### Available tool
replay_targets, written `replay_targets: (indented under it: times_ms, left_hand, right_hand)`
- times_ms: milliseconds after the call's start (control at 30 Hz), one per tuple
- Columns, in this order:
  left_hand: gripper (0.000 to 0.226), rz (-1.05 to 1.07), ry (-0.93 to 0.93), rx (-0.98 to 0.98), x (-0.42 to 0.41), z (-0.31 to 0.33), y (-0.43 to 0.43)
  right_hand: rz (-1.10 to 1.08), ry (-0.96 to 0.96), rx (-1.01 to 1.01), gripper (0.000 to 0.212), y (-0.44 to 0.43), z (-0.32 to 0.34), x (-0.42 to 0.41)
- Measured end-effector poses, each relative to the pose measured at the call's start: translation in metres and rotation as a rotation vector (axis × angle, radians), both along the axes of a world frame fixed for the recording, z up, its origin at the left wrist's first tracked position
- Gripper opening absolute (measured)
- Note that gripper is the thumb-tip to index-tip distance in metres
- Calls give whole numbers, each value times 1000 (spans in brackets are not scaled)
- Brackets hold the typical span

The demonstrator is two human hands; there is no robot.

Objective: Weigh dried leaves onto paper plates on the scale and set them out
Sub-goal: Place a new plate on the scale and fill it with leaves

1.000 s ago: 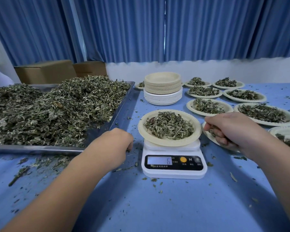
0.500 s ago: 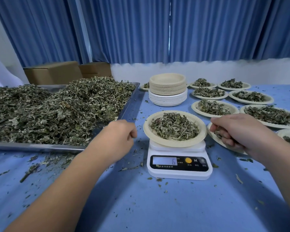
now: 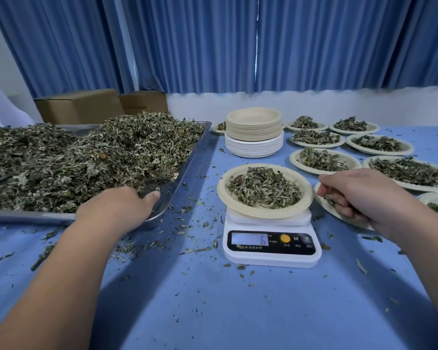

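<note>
A white digital scale reads 6 and carries a paper plate heaped with dried leaves. To its left, a metal tray holds a big leaf pile. My left hand rests at the tray's near right corner, fingers reaching into the pile's edge with the thumb straight out. My right hand hovers right of the scale above another plate, its curled fingers holding a pinch of leaves.
A stack of empty plates stands behind the scale. Several filled plates cover the table's right side. Cardboard boxes sit behind the tray. Leaf scraps litter the blue tablecloth.
My left hand moved left and forward from beside the scale to the tray's corner and the leaf pile. My right hand stayed in place with its leaves.
</note>
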State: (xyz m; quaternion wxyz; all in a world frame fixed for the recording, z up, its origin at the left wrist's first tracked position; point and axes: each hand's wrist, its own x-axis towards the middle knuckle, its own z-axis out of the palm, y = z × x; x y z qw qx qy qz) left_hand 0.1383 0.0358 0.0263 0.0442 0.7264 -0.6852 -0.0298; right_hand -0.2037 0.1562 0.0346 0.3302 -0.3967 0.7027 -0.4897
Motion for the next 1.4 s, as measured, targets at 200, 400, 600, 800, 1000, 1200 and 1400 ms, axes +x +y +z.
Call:
replay_targets:
  times_ms: [200,400,600,800,1000,1200,1400]
  left_hand:
    - [68,-110,67,-2,-8,-2,2]
    - [73,-216,2,6,-18,-5,13]
    - [56,-253,24,-83,-27,-9,17]
    - [51,-239,209,-192,-21,-7,8]
    - [52,-262,302,-313,-9,0,-3]
    - [52,-386,397,-481,-33,22,2]
    - [50,-578,648,-542,-101,60,13]
  right_hand:
    - [0,2,-5,30,1,0,0]
    - [-4,16,-4,29,1,0,0]
    - [-13,20,-1,29,0,1,0]
    - [-11,14,1,29,2,2,2]
    - [1,11,2,28,4,5,5]
    - [3,4,-6,29,5,6,3]
    - [8,4,-21,29,4,7,3]
